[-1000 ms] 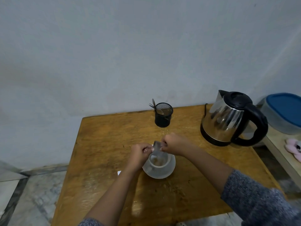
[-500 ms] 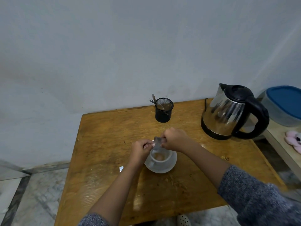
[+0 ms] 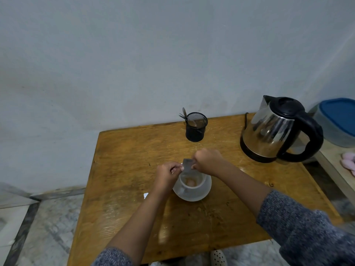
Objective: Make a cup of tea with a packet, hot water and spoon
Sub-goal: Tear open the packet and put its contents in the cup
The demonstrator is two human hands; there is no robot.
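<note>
A white cup (image 3: 192, 186) stands on a white saucer (image 3: 203, 194) in the middle of the wooden table (image 3: 124, 150); a small heap of brownish powder lies in the cup's bottom. Right over the cup, a small grey packet (image 3: 187, 166) is tilted, pinched between my left hand (image 3: 167, 174) on its left edge and my right hand (image 3: 208, 160) on its right edge. A steel kettle (image 3: 272, 131) with a black handle and lid stands at the table's back right. Spoons (image 3: 184, 114) stick out of a black mesh holder (image 3: 196, 127) at the back.
A small white scrap (image 3: 146, 195) lies on the table left of my left forearm. A blue-lidded container (image 3: 338, 120) sits on a lower surface to the right, with something pink (image 3: 348, 162) beside it. The wall rises directly behind the table.
Both hands keep hold of the packet over the cup and have barely shifted; the view has tipped down a little. Brownish powder now shows in the cup.
</note>
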